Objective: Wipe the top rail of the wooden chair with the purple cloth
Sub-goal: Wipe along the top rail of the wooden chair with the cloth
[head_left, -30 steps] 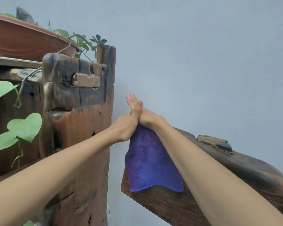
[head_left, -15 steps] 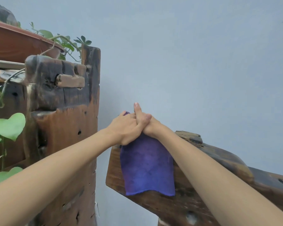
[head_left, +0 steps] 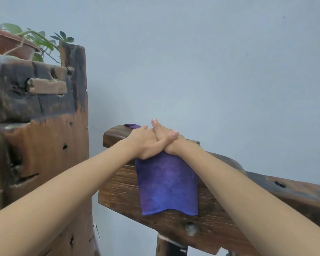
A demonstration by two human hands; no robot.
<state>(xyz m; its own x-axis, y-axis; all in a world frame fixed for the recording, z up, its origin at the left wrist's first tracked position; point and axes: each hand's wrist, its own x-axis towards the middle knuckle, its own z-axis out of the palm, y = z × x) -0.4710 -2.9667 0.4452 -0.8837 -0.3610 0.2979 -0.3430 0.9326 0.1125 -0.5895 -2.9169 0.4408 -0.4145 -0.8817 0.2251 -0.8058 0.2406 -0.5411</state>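
A purple cloth (head_left: pixel 167 183) hangs over the dark wooden top rail (head_left: pixel 118 189) of the chair, a short way in from the rail's left end. My right hand (head_left: pixel 163 129) lies flat on the cloth on top of the rail, its fingers pointing away from me. My left hand (head_left: pixel 145 143) rests partly over it, fingers stretched across the rail top and thumb crossing my right wrist. A small fold of cloth shows beyond my left fingers. The cloth under the hands is hidden.
A tall weathered wooden stand (head_left: pixel 44 145) rises close to the rail's left end, with a narrow gap between them. On it sits a brown planter (head_left: pixel 6 43) with trailing green leaves. A pale wall is behind. A chair post (head_left: pixel 171 244) runs down under the rail.
Both hands have settled flatter on the rail, and the cloth has slid right, away from the rail's left end. More bare wood now shows left of the cloth.
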